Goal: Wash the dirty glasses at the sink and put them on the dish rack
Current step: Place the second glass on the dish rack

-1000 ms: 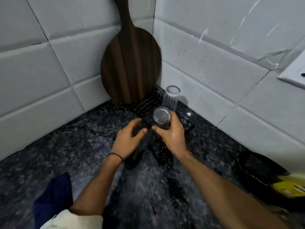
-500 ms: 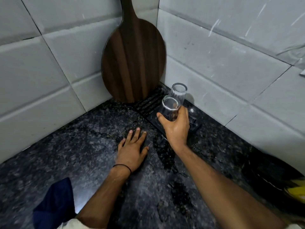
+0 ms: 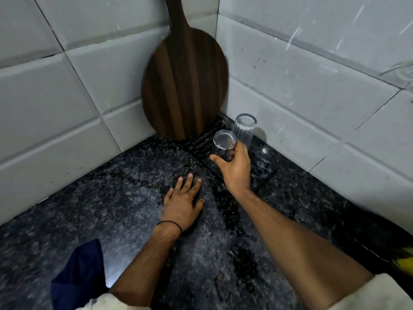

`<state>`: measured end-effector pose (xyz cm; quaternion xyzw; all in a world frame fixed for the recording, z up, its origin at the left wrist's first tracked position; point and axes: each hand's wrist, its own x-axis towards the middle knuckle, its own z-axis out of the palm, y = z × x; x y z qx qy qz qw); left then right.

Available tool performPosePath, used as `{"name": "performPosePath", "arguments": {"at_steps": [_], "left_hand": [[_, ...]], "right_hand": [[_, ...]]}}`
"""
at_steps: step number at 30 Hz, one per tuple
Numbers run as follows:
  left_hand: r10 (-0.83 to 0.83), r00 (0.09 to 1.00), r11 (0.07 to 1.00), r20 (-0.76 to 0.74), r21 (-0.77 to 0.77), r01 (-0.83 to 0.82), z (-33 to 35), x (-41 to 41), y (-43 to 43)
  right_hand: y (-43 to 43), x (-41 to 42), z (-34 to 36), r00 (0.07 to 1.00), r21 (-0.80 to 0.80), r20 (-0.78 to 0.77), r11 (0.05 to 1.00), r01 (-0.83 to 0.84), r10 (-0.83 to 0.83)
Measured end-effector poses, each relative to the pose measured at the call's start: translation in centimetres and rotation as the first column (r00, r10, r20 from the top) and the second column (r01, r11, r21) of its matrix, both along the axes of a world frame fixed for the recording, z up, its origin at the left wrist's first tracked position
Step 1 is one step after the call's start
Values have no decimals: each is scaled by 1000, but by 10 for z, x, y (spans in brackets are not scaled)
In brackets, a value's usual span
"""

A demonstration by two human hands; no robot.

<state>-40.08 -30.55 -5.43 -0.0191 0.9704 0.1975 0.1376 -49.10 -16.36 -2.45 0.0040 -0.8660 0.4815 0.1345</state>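
The right hand (image 3: 235, 173) curls its fingers (image 3: 241, 149) round a glass (image 3: 223, 144), its long axis near upright, over the dish rack (image 3: 264, 167) directly beneath them; contact cannot be told. A second glass (image 3: 244, 128) stands just beyond the fingers. The left hand (image 3: 182, 204) lies flat on the worktop (image 3: 111, 198), fingers spread, farther from the rack.

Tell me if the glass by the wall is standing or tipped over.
Standing: the ribbed glass rests on end on the dish rack, sides vertical.
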Motion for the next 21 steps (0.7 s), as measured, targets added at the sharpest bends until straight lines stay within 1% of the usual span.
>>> {"name": "performPosePath", "arguments": {"at_steps": [5, 7, 12, 15, 18, 21], "left_hand": [[0, 1000, 1000, 8, 2, -1, -1, -1, 1], [-3, 1000, 1000, 17, -6, 3, -1, -2, 0], [-6, 999, 1000, 34, -7, 7, 0, -3, 1], [-11, 999, 1000, 42, -13, 11, -1, -3, 0], [-16, 998, 1000, 66, -25, 18, -2, -4, 0], [-3, 998, 1000, 63, -22, 5, 3, -2, 2]], "right_hand": [[3, -3, 1, 998, 59, 64, 998, -13, 9], [1, -3, 5, 994, 114, 106, 993, -15, 3], [0, -4, 17, 961, 270, 274, 963, -28, -49], [9, 2, 24, 954, 332, 298, 939, -83, -22], [28, 18, 30, 961, 324, 274, 937, -133, 41], [55, 42, 41, 957, 257, 278, 954, -156, 82]]}}
